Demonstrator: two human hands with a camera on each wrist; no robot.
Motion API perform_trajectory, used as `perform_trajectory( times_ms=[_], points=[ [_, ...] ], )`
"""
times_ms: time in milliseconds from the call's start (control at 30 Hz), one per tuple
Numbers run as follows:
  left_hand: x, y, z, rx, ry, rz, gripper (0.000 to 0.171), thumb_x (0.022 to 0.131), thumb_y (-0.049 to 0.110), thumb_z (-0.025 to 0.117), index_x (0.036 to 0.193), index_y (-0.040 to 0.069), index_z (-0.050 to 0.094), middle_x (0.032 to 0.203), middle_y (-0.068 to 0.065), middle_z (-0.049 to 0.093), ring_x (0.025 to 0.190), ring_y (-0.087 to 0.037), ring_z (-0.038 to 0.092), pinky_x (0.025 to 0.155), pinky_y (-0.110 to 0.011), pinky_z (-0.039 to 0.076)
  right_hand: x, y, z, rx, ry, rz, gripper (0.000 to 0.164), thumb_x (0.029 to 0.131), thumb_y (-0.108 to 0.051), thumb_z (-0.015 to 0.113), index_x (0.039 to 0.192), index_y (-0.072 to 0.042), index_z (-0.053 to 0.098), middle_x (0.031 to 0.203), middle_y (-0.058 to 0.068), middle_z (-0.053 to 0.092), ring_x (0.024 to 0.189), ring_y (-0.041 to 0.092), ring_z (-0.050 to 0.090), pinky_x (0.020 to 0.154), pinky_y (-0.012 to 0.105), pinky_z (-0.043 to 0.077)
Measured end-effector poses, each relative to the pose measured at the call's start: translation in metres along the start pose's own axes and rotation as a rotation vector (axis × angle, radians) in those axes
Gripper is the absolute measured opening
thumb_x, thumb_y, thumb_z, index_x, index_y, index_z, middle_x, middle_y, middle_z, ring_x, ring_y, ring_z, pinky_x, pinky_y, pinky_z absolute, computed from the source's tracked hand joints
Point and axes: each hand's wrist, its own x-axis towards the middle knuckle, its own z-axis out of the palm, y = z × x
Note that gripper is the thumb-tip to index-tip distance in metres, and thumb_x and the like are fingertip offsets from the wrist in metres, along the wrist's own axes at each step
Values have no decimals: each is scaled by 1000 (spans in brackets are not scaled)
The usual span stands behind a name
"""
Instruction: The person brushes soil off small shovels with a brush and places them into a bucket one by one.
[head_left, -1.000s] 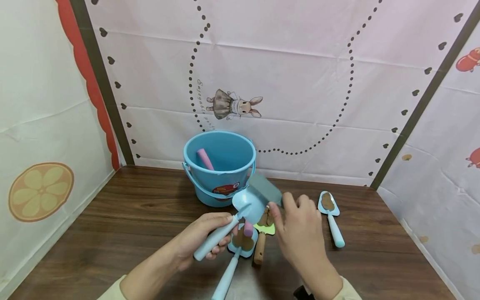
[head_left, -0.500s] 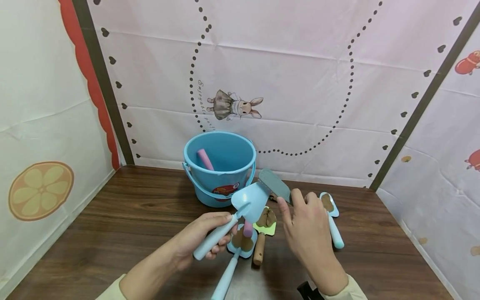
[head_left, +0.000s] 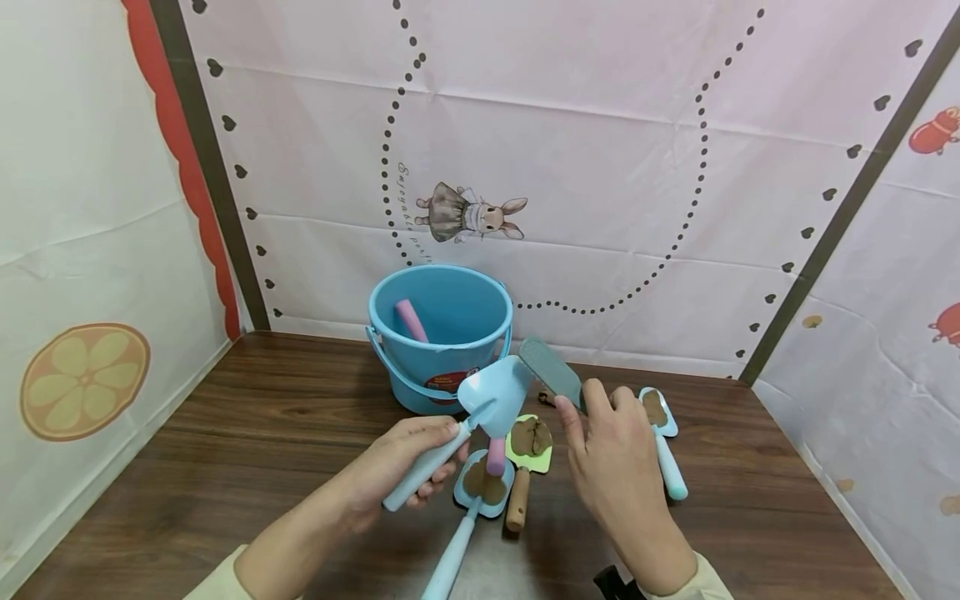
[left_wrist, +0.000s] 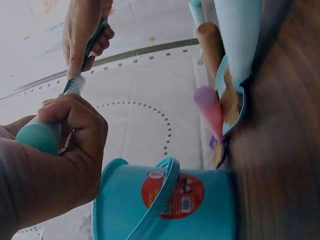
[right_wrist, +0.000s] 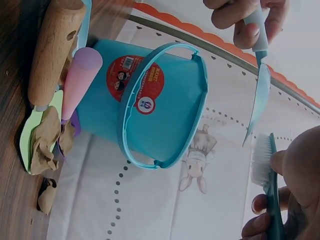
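Observation:
My left hand point(head_left: 401, 471) grips the handle of a light blue toy trowel point(head_left: 491, 392), held in the air with its blade pointing away from me. In my right hand point(head_left: 622, 475) is a brush point(head_left: 553, 377) with a dark teal back. Its white bristles point(right_wrist: 261, 160), plain in the right wrist view, face the trowel blade point(right_wrist: 260, 97). Brush head and blade are very close at the blade's far right edge; whether they touch I cannot tell. Below the blade lie a blue trowel point(head_left: 453, 550) and a green trowel point(head_left: 519, 500), both bearing brown clay-like lumps.
A blue bucket point(head_left: 431, 367) with a pink handle point(head_left: 409, 321) inside stands behind the trowel. Another pink handle point(head_left: 496, 457) rises among the trowels. One more blue trowel point(head_left: 663, 442) with a brown lump lies to the right. Printed cloth point(head_left: 600, 167) walls the table.
The brush has shifted right, from over the trowel blade to its edge, along with my right hand. The held trowel has tilted and moved slightly left. Both hands keep their grip.

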Motion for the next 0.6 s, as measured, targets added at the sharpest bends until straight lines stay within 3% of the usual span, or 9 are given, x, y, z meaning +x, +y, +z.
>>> perform_trajectory(
  times_ms=[200,433,600],
  points=[
    [0,14,-6,227,127,105,41,107,39,47,101,0,60,73,-6,50,59,-14,44,49,-25,37,0,-1,-2,7,-27,22,34,105,-42,52,98,-8,55,76,6,37,67,20,36,60,31,34],
    [9,48,-21,445,237,197,39,107,39,48,98,5,64,69,-10,50,57,-18,44,48,-26,37,-1,-1,-3,12,-27,23,35,105,-42,52,99,-8,56,76,6,38,66,20,36,59,31,34],
    [22,72,-37,725,345,219,40,106,45,47,91,12,63,72,-7,51,68,-22,50,58,-32,41,0,-2,-3,6,-18,18,34,105,-43,53,101,-9,57,77,5,37,67,19,36,59,30,34]
  ],
)
